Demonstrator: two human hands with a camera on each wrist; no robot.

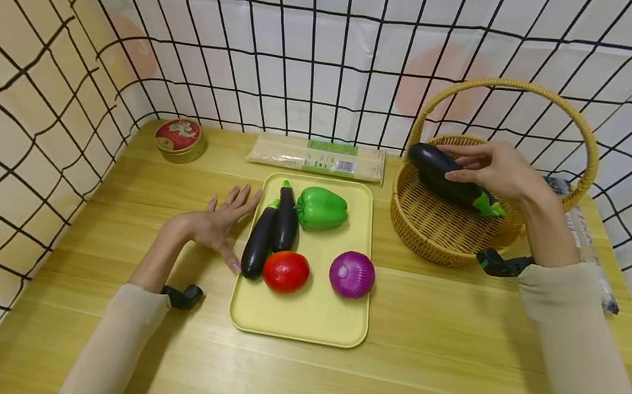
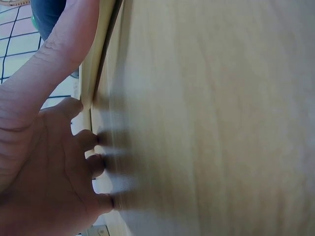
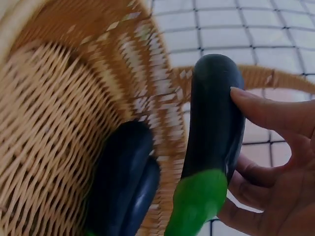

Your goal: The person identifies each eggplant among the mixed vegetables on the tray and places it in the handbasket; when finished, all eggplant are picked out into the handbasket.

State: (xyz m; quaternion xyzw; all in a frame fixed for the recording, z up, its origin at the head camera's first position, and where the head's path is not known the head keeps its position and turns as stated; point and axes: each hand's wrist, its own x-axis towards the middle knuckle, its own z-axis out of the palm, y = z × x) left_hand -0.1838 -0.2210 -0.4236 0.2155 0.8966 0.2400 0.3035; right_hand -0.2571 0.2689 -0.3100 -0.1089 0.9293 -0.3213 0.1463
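Observation:
My right hand (image 1: pixel 499 172) pinches a dark purple eggplant (image 1: pixel 441 178) between thumb and fingers, above the wicker basket (image 1: pixel 427 242). The held eggplant has a green stem end (image 3: pixel 199 199) in the right wrist view. Two more dark eggplants (image 3: pixel 118 182) lie inside the basket there; in the head view they are hidden. My left hand (image 1: pixel 213 225) spreads its fingers by the left edge of the yellow tray (image 1: pixel 302 317), thumb at the rim. On the tray lie two slim eggplants (image 1: pixel 259 243), a green bell pepper (image 1: pixel 321 209), a red tomato (image 1: pixel 286 271) and a purple onion (image 1: pixel 352 275).
A pack of noodles (image 1: pixel 282 152) lies behind the tray. At the back left stands a round red-lidded tin (image 1: pixel 180 138). Another plastic package (image 1: pixel 590 246) lies right of the basket. Black wire grid (image 1: pixel 340 89) encloses the table, and the basket's handle (image 1: pixel 519 86) arches high.

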